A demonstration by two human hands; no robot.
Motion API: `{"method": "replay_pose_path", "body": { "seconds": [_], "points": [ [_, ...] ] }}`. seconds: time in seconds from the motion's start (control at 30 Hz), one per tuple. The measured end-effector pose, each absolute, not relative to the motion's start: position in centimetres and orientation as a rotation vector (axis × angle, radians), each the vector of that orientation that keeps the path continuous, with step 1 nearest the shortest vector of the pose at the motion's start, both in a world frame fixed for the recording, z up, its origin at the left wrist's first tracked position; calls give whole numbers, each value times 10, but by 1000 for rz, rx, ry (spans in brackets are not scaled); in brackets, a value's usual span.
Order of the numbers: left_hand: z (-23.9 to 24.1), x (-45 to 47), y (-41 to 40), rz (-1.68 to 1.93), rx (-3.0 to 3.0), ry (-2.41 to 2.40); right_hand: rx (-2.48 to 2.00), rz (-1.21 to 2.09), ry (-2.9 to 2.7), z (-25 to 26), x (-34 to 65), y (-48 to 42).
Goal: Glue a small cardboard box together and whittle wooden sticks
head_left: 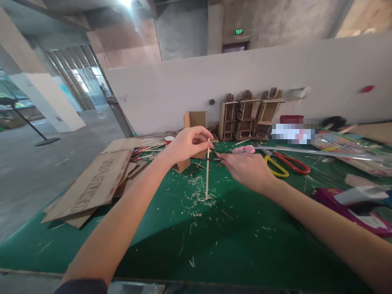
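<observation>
My left hand (190, 143) pinches the top of a thin wooden stick (207, 175), which stands upright with its lower end on the green mat (171, 245). My right hand (243, 169) is closed round a thin dark tool whose tip points at the stick near its top; I cannot make out what the tool is. Pale wood shavings (196, 198) lie scattered on the mat round the foot of the stick.
Flat cardboard sheets (92, 185) lie at the left. Scissors with yellow and red handles (286, 165), a long ruler (309, 151) and a purple glue gun (352, 204) lie at the right. Small cardboard shelf models (248, 116) stand against the white wall behind.
</observation>
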State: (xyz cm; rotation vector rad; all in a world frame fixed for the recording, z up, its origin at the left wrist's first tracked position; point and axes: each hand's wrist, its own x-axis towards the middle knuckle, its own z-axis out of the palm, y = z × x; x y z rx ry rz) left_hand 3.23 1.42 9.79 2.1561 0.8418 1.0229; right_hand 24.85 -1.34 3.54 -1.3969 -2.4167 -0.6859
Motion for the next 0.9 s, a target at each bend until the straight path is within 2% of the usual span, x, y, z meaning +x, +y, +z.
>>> {"method": "replay_pose_path", "body": {
  "seconds": [0.23,0.5,0.9],
  "points": [
    [89,36,23,1059,2043,841,-1414,-454,-2601,13,240,-18],
    [84,35,28,1073,1998,810,-1431,-457,-2690,8,239,-28],
    [87,37,24,1061,2004,820,-1489,-296,-2701,5,238,-34]
  ]
}}
